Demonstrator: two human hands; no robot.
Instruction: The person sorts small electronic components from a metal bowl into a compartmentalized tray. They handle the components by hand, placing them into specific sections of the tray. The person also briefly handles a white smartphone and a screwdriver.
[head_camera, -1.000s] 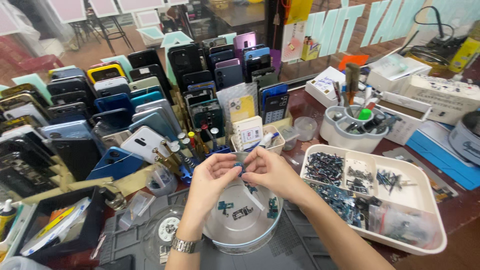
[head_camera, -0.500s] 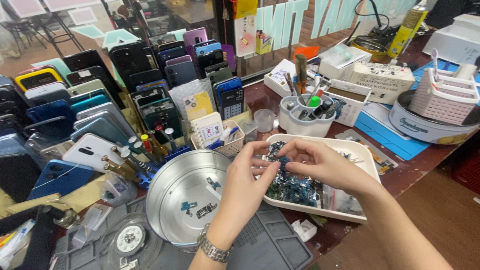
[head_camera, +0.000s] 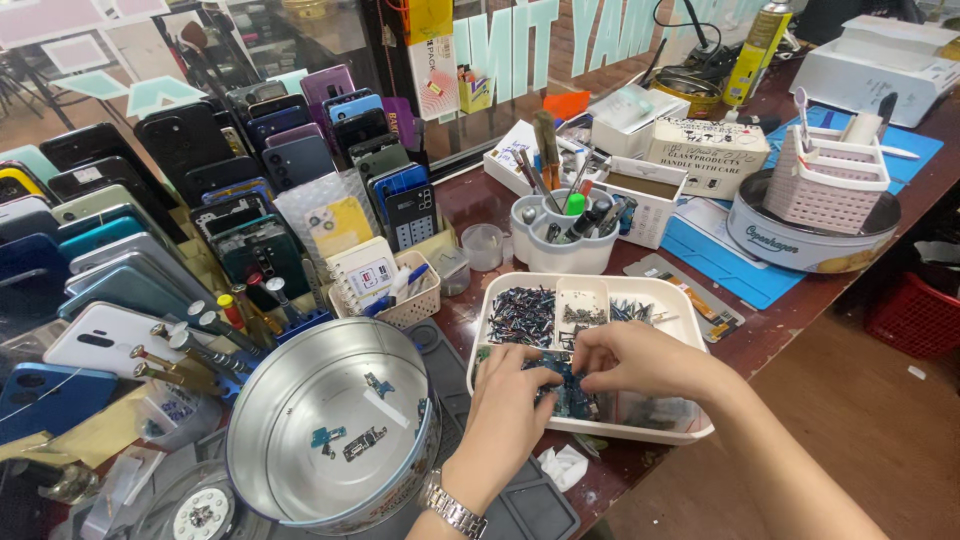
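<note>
Both hands dropped from above the tray into it vs half a sec ago. Left hand (head_camera: 515, 395) & right hand (head_camera: 630, 360) pinch small blue circuit parts (head_camera: 565, 392) in white compartment tray's (head_camera: 655, 290) front section. Round metal tin (head_camera: 330, 430) just left. White printed box (head_camera: 708, 152) behind, yellow spray can (head_camera: 757, 42) at back.

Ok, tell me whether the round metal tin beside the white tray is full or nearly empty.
Nearly empty. The round metal tin shows mostly bare shiny bottom, with only a few small parts lying loose in it, while both hands work in the white tray.
</note>
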